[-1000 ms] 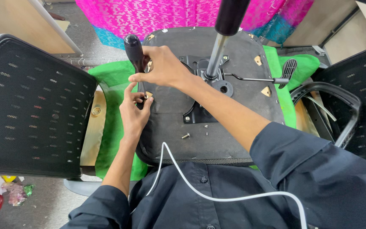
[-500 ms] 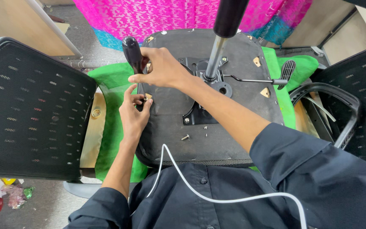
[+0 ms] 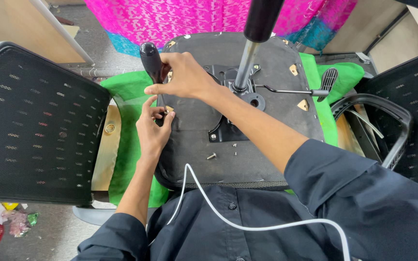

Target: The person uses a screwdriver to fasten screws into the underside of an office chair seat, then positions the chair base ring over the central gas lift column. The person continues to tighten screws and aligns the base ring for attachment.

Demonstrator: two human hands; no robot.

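Note:
An upturned office chair seat [image 3: 262, 154] lies on a green cloth, its underside facing me. My right hand [image 3: 185, 75] grips the black handle of a screwdriver [image 3: 152, 60] held upright over the seat's left edge. Right below it, my left hand [image 3: 153, 126] pinches a small screw at the screwdriver's tip, against a bracket hole. The gas-lift column [image 3: 252, 41] rises from the black metal mechanism plate [image 3: 228, 128] in the seat's middle.
A loose screw [image 3: 211, 156] lies on the seat near me. A black mesh chair back [image 3: 35, 121] stands at left, an armrest frame [image 3: 378, 111] at right. The lever handle [image 3: 330, 79] sticks out right. A white cable [image 3: 247, 222] crosses my shirt. Pink fabric hangs behind.
Almost nothing differs: both hands stay at the same spot on the seat's left edge, and the screwdriver handle has shifted very slightly.

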